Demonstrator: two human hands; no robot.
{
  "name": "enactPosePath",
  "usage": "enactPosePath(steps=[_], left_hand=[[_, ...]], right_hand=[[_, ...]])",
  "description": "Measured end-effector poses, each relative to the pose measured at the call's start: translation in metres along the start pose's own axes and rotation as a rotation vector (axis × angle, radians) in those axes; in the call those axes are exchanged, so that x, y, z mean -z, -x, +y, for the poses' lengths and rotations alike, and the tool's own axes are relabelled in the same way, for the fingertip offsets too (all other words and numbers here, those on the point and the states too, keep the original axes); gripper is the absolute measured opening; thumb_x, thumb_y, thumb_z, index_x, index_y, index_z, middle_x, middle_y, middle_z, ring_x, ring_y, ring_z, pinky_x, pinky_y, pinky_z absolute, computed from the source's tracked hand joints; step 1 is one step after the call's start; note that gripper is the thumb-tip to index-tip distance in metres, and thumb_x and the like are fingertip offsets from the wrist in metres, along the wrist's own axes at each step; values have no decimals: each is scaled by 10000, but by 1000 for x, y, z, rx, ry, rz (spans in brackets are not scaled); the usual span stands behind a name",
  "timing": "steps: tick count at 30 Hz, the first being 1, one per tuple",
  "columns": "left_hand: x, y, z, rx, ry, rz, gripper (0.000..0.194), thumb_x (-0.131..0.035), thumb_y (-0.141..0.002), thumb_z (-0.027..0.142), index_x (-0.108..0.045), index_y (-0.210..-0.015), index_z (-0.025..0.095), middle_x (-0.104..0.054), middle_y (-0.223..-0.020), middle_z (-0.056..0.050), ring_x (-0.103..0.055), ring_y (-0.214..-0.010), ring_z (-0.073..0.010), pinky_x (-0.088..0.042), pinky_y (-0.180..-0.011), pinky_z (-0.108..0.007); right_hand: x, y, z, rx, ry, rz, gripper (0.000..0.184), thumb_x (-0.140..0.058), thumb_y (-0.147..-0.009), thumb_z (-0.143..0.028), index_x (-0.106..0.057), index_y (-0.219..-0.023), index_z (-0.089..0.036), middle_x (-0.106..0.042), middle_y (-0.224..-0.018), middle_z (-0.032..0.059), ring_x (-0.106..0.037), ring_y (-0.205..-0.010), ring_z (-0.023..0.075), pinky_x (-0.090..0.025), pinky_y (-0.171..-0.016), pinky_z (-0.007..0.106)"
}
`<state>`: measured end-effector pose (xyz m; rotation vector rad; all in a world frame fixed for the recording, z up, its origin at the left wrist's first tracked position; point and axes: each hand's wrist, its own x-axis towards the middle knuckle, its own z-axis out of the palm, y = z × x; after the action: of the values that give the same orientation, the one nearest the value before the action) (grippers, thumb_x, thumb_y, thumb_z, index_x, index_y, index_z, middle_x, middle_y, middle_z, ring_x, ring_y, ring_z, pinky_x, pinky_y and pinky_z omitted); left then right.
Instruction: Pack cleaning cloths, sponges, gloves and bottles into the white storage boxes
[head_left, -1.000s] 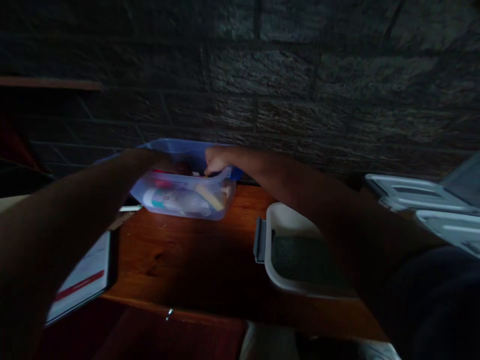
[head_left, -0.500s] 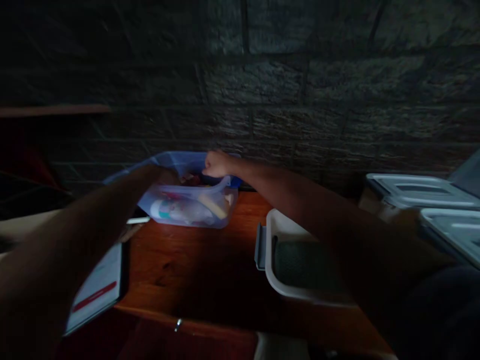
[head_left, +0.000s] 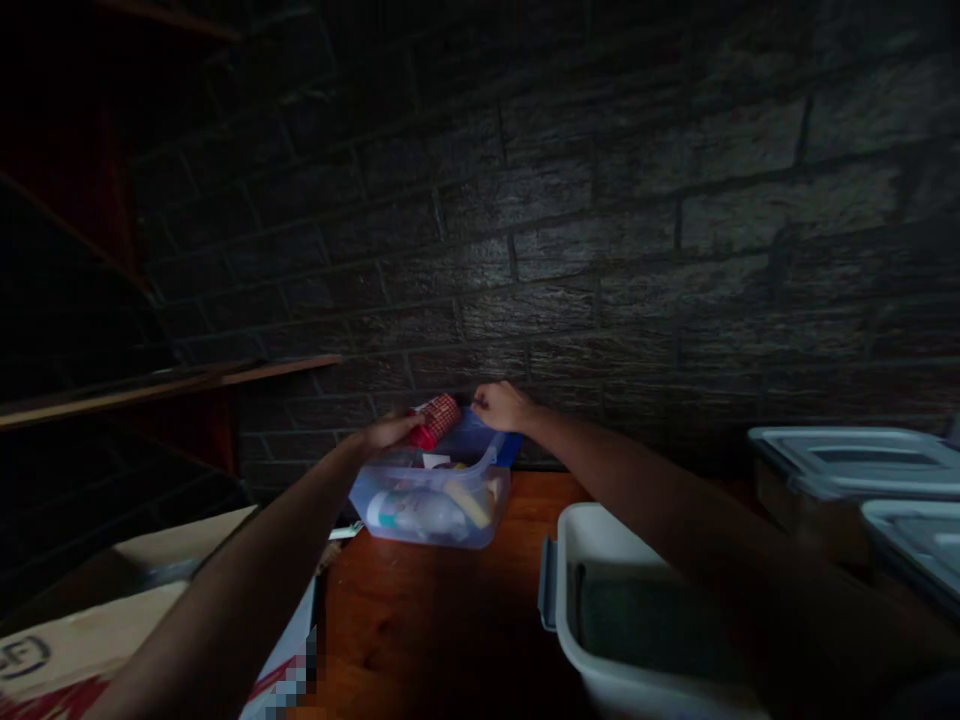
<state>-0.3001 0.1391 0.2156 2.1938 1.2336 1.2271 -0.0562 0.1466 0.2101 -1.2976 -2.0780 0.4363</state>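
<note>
A clear plastic box [head_left: 431,520] stands against the wall, holding a white bottle with a teal band [head_left: 412,512], something pale yellow [head_left: 469,500] and other items I cannot make out. Above its left side, my left hand [head_left: 394,430] is closed around a red-and-white checked packet [head_left: 437,420]. My right hand [head_left: 501,405] is over the box's back right corner with curled fingers; whatever they pinch is too dark to tell. Just below that hand a blue piece [head_left: 508,450] shows at the box's right end.
To the right is a white bin [head_left: 574,620] with dark green cloth [head_left: 645,620] inside. Bins with grey lids [head_left: 862,460] stand farther right. A cardboard box [head_left: 90,630] is at lower left, near a wooden shelf [head_left: 277,368]. Behind the wooden table [head_left: 420,620] rises a brick wall [head_left: 555,250].
My left hand has come up out of the clear box with the checked packet. My right hand stays by the back rim. The view has tilted up and turned left.
</note>
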Motion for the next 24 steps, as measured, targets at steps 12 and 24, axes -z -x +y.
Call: enactPosePath(steps=[12,24], left_hand=[[-156,32,186,-339,225,263,657,-685,-878,425,-434,-1445,207,-617,-1355,-112,-634,-1176,-249,-501,-1057,-396],[-178,80,259,-202,947,-235,526,-696,-926,422,-557,-1405,255,-645,-1401,-87,-634,-1261,-268,-532,-1069,-402]], right_hand=[[134,137,-15,75,-670,332,607,-554,-904,-705,-602,-1304,-251,-723,-1208,76,-706,-1007,220,-588,-850,338],[157,248,-16,302,-785,485,422,-652,-933,-545,-668,-1211,-227,-730,-1109,30,-677,-979,197,-541,-887,305]])
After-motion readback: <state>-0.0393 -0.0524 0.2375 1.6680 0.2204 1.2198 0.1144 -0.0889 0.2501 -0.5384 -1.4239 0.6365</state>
